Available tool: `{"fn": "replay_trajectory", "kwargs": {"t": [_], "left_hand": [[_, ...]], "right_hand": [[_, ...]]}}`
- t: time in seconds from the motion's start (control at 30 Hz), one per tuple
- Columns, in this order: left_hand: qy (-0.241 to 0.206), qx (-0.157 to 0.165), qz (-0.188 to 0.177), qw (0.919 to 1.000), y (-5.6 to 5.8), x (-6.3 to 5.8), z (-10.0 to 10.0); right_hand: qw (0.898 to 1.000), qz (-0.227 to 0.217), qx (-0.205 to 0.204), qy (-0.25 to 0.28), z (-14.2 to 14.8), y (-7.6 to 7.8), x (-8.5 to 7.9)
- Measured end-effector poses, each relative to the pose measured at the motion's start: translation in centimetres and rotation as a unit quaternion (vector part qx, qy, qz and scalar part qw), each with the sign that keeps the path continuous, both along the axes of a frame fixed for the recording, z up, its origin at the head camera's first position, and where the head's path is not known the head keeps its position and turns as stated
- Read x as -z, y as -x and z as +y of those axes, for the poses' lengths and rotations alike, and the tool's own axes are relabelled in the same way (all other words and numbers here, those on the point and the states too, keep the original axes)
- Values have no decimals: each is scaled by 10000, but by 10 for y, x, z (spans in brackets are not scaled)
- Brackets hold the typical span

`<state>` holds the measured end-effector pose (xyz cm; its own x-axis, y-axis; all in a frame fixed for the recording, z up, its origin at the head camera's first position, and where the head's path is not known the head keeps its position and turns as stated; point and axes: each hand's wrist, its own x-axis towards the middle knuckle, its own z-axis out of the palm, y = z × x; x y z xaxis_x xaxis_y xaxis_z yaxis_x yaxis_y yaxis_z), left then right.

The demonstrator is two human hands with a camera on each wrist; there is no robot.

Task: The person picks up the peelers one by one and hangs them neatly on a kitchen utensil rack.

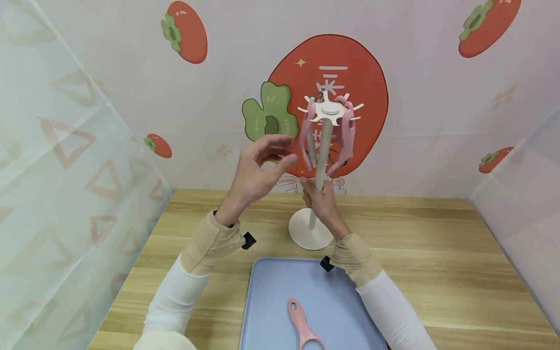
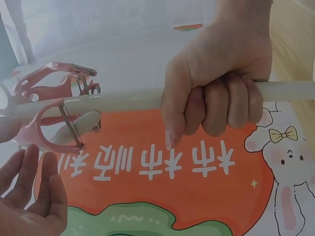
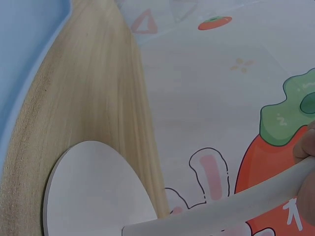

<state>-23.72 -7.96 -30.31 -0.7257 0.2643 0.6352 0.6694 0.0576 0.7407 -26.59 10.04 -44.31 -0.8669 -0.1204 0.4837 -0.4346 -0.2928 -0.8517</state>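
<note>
My right hand (image 1: 323,198) grips the pale pole (image 1: 324,146) of a white rack with a round base (image 1: 308,233) and a ring of hooks (image 1: 329,110) on top. From the hooks hang pink peelers (image 1: 347,132) and a greyish utensil (image 1: 311,148); blades of the pink ones show in the left wrist view. Left of these, my left hand (image 1: 258,167) is raised with fingers loosely bent and nothing between them. Its fingers (image 2: 32,184) are close by a pink peeler (image 2: 37,132); contact is unclear. In the right wrist view only part of the right hand (image 3: 306,147) appears.
On the wooden table (image 1: 415,233) in front of me lies a blue tray (image 1: 271,282). A pink-handled tool (image 1: 298,318) with a forked end rests in it, cut off by the frame. A printed backdrop (image 1: 415,121) stands behind the rack.
</note>
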Motion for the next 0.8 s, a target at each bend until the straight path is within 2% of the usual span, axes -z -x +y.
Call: {"fn": "replay_trajectory", "kwargs": {"t": [0.37, 0.57, 0.8], "left_hand": [[524, 210, -48, 9984, -17, 19, -7], [931, 369, -155, 9949, -35, 33, -9], [1394, 232, -139, 9899, -48, 44, -13]], "right_hand": [[10000, 75, 31, 40, 0, 0, 2], [9999, 22, -13, 131, -2, -1, 1], [9998, 70, 11, 209, -2, 0, 1]]}}
